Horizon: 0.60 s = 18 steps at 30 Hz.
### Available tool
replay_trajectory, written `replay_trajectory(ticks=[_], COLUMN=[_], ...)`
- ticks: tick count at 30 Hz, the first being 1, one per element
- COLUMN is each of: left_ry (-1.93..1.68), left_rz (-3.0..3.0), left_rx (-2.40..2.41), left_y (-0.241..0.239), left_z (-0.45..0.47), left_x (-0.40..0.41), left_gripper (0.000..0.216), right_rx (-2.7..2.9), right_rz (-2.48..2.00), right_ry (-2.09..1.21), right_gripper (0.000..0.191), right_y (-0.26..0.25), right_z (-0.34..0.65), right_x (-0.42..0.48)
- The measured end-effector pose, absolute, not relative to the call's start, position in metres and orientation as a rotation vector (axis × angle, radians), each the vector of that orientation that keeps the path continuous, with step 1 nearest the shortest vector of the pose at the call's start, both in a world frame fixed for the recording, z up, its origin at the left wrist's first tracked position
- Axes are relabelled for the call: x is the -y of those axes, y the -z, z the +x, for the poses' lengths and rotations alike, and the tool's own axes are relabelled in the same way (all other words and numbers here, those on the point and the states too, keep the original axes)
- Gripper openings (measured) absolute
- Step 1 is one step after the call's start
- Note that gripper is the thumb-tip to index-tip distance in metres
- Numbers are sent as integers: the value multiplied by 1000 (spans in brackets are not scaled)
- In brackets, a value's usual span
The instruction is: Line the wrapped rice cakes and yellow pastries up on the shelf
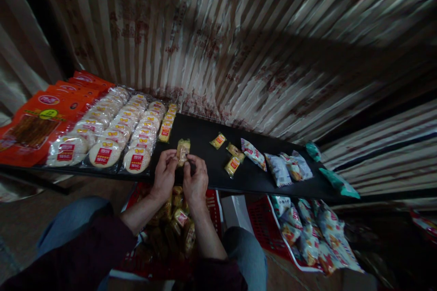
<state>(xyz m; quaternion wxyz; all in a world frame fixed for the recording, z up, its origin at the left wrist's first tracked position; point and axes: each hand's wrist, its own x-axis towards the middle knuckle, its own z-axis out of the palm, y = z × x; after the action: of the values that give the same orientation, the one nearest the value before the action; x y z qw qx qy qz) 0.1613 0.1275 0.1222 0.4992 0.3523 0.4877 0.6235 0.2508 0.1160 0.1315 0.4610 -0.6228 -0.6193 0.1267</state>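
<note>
My left hand point(165, 174) and my right hand point(195, 179) meet over the front of a black shelf board point(205, 170). Together they pinch a small yellow snack packet point(183, 150) that stands on the board. Both hands have their fingers closed on the packet's lower end. A row of the same yellow packets point(167, 122) lies just to the left. Three more loose yellow packets point(233, 158) lie to the right on the board.
Rows of round rice crackers in clear wrap point(112, 134) and orange bags point(37, 120) fill the shelf's left part. White snack bags point(283, 166) and green packets point(337, 182) lie at the right. Red baskets below hold yellow packets point(175, 227) and white bags point(307, 236). A striped wall stands behind.
</note>
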Motion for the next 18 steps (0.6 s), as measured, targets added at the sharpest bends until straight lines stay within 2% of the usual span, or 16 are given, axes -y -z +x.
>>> replay_trajectory(ticks=[12,18], left_ry=[-1616,-1664], left_rz=[1190,1342], left_rx=[-1232,-1286], left_y=[-124,-123], left_z=[155,151], left_x=[-123,-124], left_gripper=[22,20], right_rx=[1262,1237], right_rz=[-1379,-1399], right_ry=[-793,-846], right_gripper=[32,29], right_y=[-126,-116], right_z=[236,234], right_x=[-128,-139])
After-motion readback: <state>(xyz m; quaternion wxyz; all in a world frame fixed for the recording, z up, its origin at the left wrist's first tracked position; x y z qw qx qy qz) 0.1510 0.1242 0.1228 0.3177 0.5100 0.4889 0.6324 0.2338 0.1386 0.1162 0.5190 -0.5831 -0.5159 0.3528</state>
